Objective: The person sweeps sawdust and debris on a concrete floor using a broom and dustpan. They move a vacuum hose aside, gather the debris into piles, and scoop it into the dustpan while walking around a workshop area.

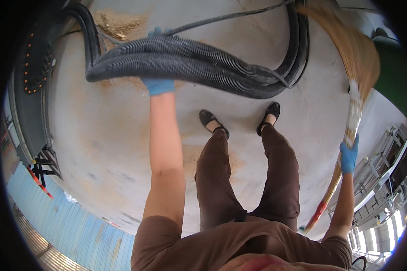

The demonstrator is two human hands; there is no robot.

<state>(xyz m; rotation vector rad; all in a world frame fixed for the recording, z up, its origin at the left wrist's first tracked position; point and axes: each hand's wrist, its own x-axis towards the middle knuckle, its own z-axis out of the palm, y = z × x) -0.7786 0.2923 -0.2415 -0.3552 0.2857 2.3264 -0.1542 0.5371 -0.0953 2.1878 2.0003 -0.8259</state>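
My left hand (159, 86), in a blue glove, is wrapped from beneath around a bundle of black corrugated hoses (181, 65). Its fingertips show beyond the far side of the bundle; the hoses hide the rest of the fingers. Out to the right, my right hand (349, 156), also blue-gloved, grips the handle of a broom (355, 106). The broom's straw-coloured bristles point up and away, blurred by motion, while the handle runs back toward my right side and ends in a reddish part.
Brown dust, like sawdust, lies on the grey floor (99, 135) beyond the hoses and by my feet. A dark machine (29, 117) stands at the left. At the right are a green surface (395, 67) and metal frames (380, 180). A thin black cable (230, 16) crosses the far side.
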